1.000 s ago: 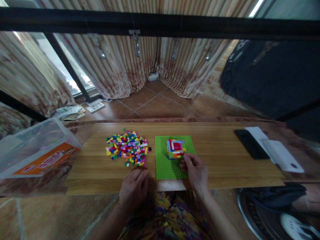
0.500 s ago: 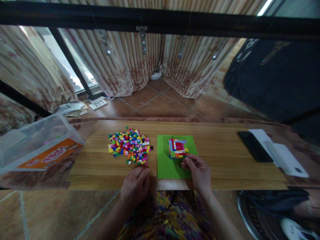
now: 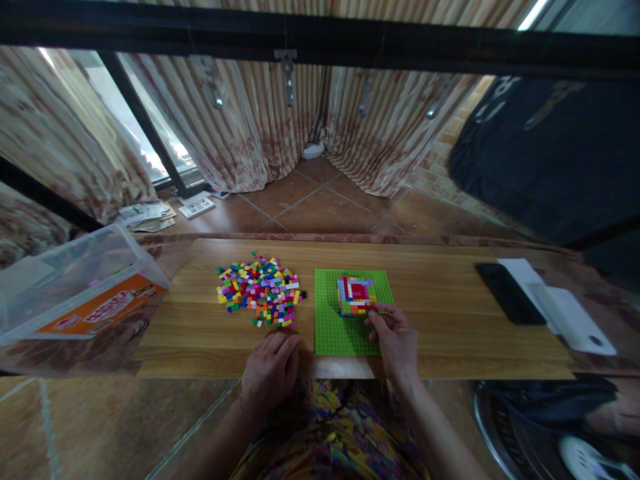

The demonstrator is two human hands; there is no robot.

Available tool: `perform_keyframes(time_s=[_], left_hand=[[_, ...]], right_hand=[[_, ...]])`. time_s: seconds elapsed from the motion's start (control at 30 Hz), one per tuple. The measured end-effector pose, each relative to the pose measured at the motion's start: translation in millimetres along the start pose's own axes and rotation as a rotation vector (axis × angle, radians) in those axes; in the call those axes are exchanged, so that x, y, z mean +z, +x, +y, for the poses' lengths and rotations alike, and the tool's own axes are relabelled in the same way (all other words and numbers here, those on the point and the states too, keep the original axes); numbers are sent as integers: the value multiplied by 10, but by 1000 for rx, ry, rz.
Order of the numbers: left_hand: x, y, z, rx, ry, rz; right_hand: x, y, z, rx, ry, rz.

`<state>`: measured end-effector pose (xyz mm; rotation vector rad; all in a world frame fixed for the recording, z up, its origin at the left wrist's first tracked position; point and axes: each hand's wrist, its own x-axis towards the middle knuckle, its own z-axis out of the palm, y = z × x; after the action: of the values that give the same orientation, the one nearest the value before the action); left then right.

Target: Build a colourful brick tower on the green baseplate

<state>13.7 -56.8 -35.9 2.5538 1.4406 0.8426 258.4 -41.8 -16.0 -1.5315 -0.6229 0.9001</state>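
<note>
A small block structure (image 3: 357,291) of many-coloured toy bricks stands on the green baseplate (image 3: 330,337), with red and pink pieces at its centre. My right hand (image 3: 396,337) is at its near right corner, thumb and forefinger pinched on a small red brick (image 3: 367,307) that touches or nearly touches the structure. The fingertips partly hide that brick. Curled loosely, my left hand (image 3: 271,363) rests on the table's front edge, left of the baseplate, with nothing seen in it. Just beyond it lies a pile of loose toy bricks (image 3: 263,290).
On the left is a clear plastic box (image 3: 115,250) with an orange label. A black phone (image 3: 510,293) and white flat items (image 3: 583,320) lie at the right of the wooden table (image 3: 450,287). A dark bar (image 3: 330,40) crosses above.
My right hand has shifted very slightly left and up at the structure's corner, still pinching. My left hand and the brick pile stay put. The view tilts a little.
</note>
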Motion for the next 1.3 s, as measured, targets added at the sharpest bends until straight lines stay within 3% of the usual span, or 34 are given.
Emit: perform_keyframes(time_s=[0.47, 0.73, 0.83, 0.97, 1.2, 1.3], left_hand=[[-22, 18, 11, 0, -6, -4], [9, -2, -6, 0, -11, 12], [-7, -19, -3, -16, -61, 6], [-82, -62, -15, -52, -130, 42], [-215, -173, -79, -174, -179, 92], [-226, -186, -118, -169, -186, 70]], right_hand=[[33, 25, -43, 103, 77, -1], [-23, 48, -49, 100, 98, -46], [-66, 4, -65, 23, 79, 9], [0, -181, -107, -149, -103, -41], [559, -592, -64, -459, -671, -527], [811, -625, -15, -509, -926, -528]])
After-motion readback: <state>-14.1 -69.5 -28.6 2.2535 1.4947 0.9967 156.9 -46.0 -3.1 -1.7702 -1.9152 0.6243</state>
